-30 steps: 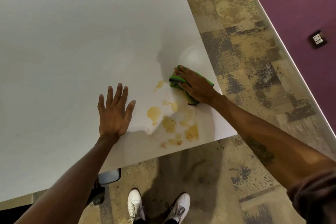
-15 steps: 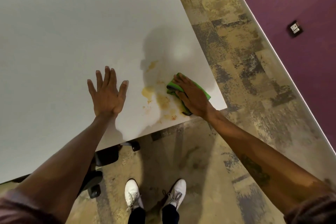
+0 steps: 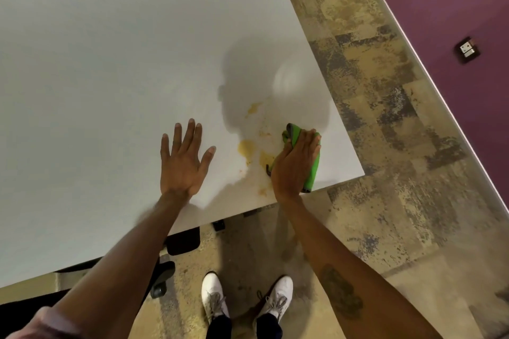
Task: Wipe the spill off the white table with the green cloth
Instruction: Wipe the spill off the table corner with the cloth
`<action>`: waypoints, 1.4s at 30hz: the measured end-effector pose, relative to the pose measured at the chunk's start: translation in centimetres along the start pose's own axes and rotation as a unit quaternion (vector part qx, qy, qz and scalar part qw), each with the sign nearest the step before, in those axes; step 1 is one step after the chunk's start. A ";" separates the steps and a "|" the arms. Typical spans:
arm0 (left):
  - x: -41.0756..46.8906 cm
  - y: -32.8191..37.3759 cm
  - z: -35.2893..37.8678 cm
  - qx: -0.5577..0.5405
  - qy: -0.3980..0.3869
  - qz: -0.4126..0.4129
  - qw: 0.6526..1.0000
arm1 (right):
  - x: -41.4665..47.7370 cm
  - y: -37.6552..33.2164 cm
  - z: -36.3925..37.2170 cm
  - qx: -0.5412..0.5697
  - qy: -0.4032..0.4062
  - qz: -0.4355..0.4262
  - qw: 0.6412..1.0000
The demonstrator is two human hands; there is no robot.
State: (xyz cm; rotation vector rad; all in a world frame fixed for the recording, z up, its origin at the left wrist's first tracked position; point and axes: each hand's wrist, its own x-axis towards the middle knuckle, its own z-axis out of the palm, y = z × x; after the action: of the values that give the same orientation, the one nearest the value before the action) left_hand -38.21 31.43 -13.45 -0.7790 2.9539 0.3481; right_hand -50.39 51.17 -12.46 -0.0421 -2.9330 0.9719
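Observation:
A yellow-brown spill point(image 3: 247, 147) lies in patches near the front right corner of the white table point(image 3: 110, 63). My right hand point(image 3: 296, 165) presses flat on the green cloth point(image 3: 313, 170), which sits on the table at the spill's right side, close to the front edge. Most of the cloth is hidden under the hand. My left hand point(image 3: 184, 159) rests flat on the table with fingers spread, left of the spill and apart from it.
The table's right edge and front edge meet just right of the cloth. Below the front edge are a black chair base point(image 3: 165, 270) and my white shoes point(image 3: 245, 300) on patterned carpet. A purple wall point(image 3: 454, 8) with a socket point(image 3: 467, 49) runs along the right.
My right hand has turned with the cloth so its fingers point away from me, and has wiped over the lower spill patches; fewer stains show. My left hand stays flat on the table.

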 end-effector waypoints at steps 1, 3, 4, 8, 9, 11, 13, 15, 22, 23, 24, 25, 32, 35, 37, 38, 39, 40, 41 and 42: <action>0.0 0.0 0.0 0.002 -0.001 -0.002 1.000 | 0.4 -0.4 0.2 -0.007 0.003 0.001 1.000; 0.1 0.1 -0.1 0.006 0.004 -0.001 1.000 | 1.3 -1.3 0.8 -0.020 0.012 0.002 1.000; 0.1 0.1 -0.1 0.008 0.010 0.002 1.000 | 1.9 -1.8 1.1 -0.027 0.014 0.002 1.000; 0.1 -0.1 0.0 0.013 0.037 0.019 0.999 | 4.4 -4.0 2.6 -0.037 0.013 0.008 0.999; 0.1 -0.1 0.1 0.022 0.042 0.020 0.999 | 5.0 -4.4 3.0 -0.037 0.012 0.009 0.999; 0.2 -0.2 0.2 0.037 0.059 0.024 0.997 | 6.2 -5.2 3.6 -0.041 0.010 0.003 0.999; 0.3 -0.3 0.4 0.047 0.087 0.037 0.994 | 7.6 -5.9 4.3 -0.048 0.002 -0.019 0.999; 0.4 -0.3 0.4 0.052 0.100 0.045 0.993 | 9.1 -6.4 4.8 -0.043 -0.016 -0.049 0.998; 0.6 -0.2 0.3 0.033 0.077 0.033 0.996 | 13.7 -7.5 6.0 0.022 -0.094 -0.154 0.983; 0.5 -0.2 0.3 0.031 0.081 0.036 0.996 | 14.3 -7.6 6.1 0.025 -0.109 -0.169 0.979; 0.4 -0.3 0.4 0.028 0.083 0.040 0.995 | 14.8 -7.7 6.2 0.028 -0.124 -0.179 0.976; 0.4 -0.3 0.4 0.022 0.083 0.042 0.995 | 15.2 -7.7 6.1 0.029 -0.140 -0.187 0.972; 0.2 -0.3 0.3 0.020 0.035 0.015 0.999 | 14.4 -6.7 4.1 0.015 -0.266 -0.309 0.913; 0.2 -0.3 0.2 0.005 0.022 0.008 1.000 | 12.4 -5.8 2.9 0.005 -0.317 -0.351 0.881; 0.2 -0.2 0.1 0.003 0.018 0.004 1.000 | 10.9 -5.1 2.0 0.004 -0.342 -0.389 0.855; 0.2 -0.2 0.1 0.006 0.019 0.003 1.000 | 10.2 -4.8 1.7 0.003 -0.352 -0.411 0.841; 0.2 -0.2 0.1 0.005 0.020 0.004 1.000 | 9.5 -4.5 1.3 0.000 -0.362 -0.430 0.827; 0.2 -0.2 0.1 0.004 0.021 0.005 1.000 | 8.9 -4.2 1.0 -0.004 -0.372 -0.444 0.815; 0.2 -0.2 0.2 0.003 0.021 0.007 1.000 | 8.2 -3.8 0.7 -0.008 -0.382 -0.453 0.805; 0.1 -0.3 0.2 0.003 0.022 0.009 1.000 | 7.6 -3.5 0.5 -0.011 -0.389 -0.462 0.797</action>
State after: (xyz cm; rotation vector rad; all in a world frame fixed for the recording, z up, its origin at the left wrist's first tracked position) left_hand -38.19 31.21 -13.72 -0.7690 3.0034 0.3276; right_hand -58.06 48.44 -10.45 1.9931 -2.8130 0.8480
